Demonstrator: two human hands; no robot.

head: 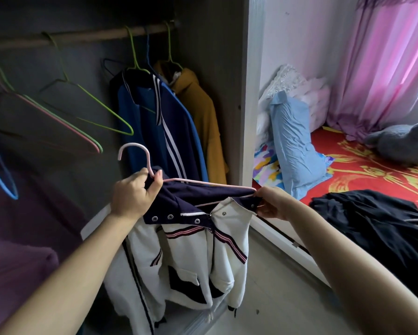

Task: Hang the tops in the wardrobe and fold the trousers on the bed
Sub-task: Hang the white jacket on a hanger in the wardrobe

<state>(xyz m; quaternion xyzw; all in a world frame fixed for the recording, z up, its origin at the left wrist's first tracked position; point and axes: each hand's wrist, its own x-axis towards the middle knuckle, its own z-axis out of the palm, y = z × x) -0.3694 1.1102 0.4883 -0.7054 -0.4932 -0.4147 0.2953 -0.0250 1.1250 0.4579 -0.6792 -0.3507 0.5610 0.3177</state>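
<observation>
Your left grip (135,197) is curled round the neck of the pink hanger (203,182) and the navy collar under it, with the forearm rising from lower left and the back of the hand toward you. Your right grip (273,204), arm reaching in from lower right, pinches the collar's end at the hanger's far tip. The white jacket (191,257) hangs between and below both grips. The wardrobe rail (82,37) runs above your left grip. Dark trousers (372,221) lie on the bed (362,170), beyond your right grip.
</observation>
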